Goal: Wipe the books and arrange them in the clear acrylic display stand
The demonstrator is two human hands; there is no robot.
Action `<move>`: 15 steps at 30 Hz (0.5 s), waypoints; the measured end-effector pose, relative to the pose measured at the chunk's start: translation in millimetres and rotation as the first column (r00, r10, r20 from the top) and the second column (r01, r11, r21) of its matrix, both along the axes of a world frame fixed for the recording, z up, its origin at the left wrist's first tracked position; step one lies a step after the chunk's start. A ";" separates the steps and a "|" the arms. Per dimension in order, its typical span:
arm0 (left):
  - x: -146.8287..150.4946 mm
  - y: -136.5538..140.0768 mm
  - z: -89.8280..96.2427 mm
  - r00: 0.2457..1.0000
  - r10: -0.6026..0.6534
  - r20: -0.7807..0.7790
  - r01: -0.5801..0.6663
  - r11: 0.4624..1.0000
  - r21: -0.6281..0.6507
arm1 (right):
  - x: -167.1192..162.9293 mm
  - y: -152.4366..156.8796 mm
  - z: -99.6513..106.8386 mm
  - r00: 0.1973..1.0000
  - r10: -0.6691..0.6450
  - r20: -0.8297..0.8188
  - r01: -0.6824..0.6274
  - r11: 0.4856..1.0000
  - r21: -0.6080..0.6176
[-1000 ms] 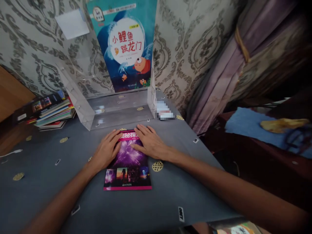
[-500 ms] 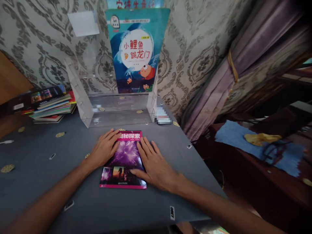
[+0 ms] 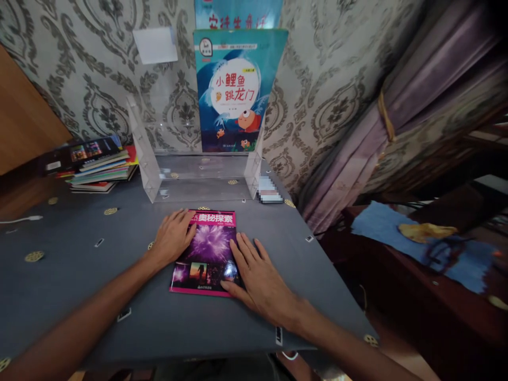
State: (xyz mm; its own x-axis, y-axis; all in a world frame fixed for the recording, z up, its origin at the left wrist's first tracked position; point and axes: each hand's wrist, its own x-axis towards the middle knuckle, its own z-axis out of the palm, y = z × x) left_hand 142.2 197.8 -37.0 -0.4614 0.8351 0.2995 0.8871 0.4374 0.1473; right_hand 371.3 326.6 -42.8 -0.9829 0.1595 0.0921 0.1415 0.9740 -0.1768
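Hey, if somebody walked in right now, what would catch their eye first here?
Probably the fish book, bright teal and upright on the clear rack toward the back of the table. Next, perhaps, the glossy purple book lying flat in front of the rack, with the left hand on its left edge and the right hand on its right.

Purple book [image 3: 210, 246] reading “奥秘探索”, fish book [image 3: 237, 91] “小鲤鱼跳龙门”, rear book [image 3: 239, 11] “安徒生”

glossy paper cover on a purple book [image 3: 210, 243], smooth clear plastic stand [image 3: 152, 182], matt grey tabletop [image 3: 71, 286], cloth curtain [image 3: 353, 164]
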 end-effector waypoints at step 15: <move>-7.7 0.5 -0.5 0.169 -0.288 0.943 -0.493 0.804 0.334 | 0.6 2.7 2.4 1.000 0.007 -0.011 -0.008 0.996 -0.084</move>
